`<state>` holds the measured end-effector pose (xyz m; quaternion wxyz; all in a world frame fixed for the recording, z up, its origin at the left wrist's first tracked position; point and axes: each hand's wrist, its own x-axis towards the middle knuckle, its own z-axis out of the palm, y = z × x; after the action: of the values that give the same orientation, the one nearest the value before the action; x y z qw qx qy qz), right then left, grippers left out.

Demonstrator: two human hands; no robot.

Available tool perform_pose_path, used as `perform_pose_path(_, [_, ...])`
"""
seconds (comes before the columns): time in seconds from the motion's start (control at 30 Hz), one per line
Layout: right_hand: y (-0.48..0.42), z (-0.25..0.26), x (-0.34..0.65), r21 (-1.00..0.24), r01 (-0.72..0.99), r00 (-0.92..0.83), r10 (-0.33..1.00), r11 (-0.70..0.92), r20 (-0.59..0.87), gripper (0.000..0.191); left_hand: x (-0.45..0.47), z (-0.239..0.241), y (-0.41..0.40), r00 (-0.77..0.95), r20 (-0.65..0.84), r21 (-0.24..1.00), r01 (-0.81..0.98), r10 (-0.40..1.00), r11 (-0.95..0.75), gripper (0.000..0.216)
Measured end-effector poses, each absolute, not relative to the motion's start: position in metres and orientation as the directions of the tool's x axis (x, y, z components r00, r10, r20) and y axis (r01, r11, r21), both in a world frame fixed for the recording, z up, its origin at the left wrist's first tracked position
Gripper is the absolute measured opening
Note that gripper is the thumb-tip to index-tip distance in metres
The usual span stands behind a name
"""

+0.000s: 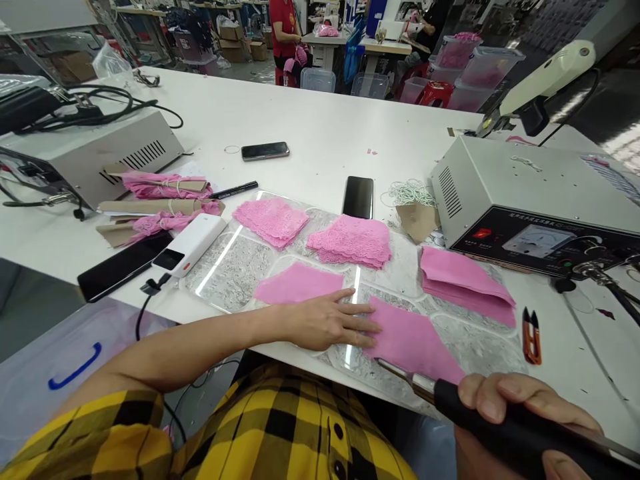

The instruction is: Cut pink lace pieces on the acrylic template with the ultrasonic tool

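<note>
My left hand (327,321) lies flat with fingers stretched out, its fingertips pressing the left edge of a pink fabric piece (417,341) on a clear glass plate (227,273). My right hand (520,417) is wrapped round the black handle of a hot cutting tool (505,427); its metal tip (395,369) touches the lower edge of that pink piece. Another plain pink piece (297,283) lies just beyond my left hand. Two pink lace stacks (273,220) (353,241) sit farther back. A stack of plain pink pieces (465,285) lies to the right.
A grey power unit with a dial (525,207) stands at right, another grey box (95,157) at left. Orange snips (531,333), two phones (358,197) (265,151), a white power bank (190,243), a black pen (234,191), and bundled lace on cardboard (160,203) lie around. People work in the background.
</note>
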<state>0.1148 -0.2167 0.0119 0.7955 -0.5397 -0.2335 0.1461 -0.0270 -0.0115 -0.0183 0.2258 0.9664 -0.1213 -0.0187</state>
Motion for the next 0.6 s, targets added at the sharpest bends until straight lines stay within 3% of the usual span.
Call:
perform_pose_path(0.23, [-0.205,0.011,0.112,-0.924,0.023,0.849,0.480,0.382,0.220,0.014,-0.027,-0.017,-0.013,0.978,0.066,0.501,-0.205,-0.200,-0.841,0.044])
perform_pose_path(0.6, [-0.200,0.012,0.107,-0.928,0.057,0.847,0.474,0.368,0.240,0.016,-0.028,-0.022,-0.013,0.975,0.104,0.496,-0.221,-0.195,-0.840,0.045])
